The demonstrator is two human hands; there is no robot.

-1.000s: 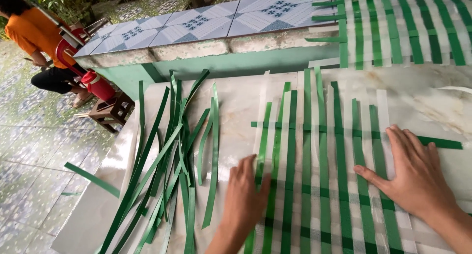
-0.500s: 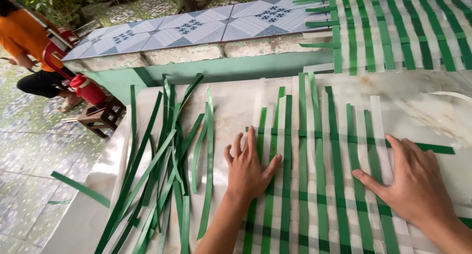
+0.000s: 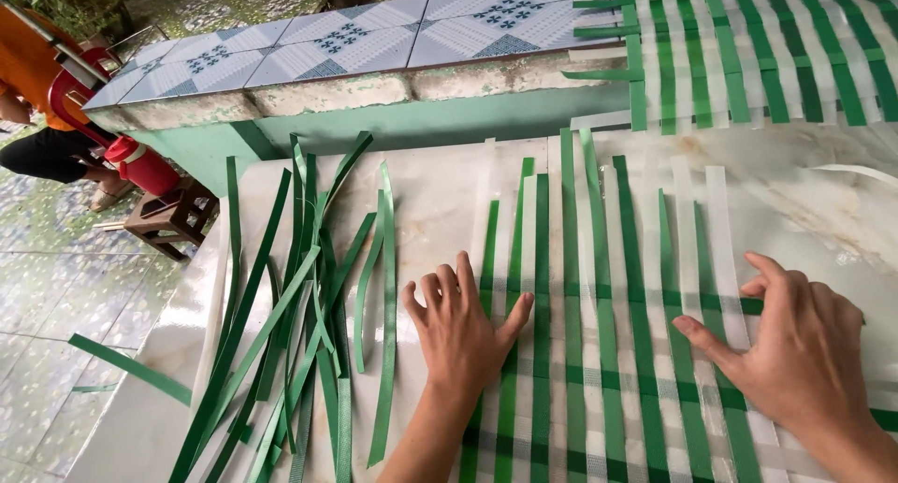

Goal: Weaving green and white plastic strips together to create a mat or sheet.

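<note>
You are pressing your left hand (image 3: pixel 465 331) flat, fingers spread, on the woven green-and-clear mat (image 3: pixel 599 352); your right hand (image 3: pixel 795 352) is resting open further right, seemingly gripping nothing.

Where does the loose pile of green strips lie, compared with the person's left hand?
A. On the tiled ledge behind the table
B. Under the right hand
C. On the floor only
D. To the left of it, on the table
D: the loose green strips lie spread on the table to the left of the left hand, which rests flat on the woven mat.
</note>
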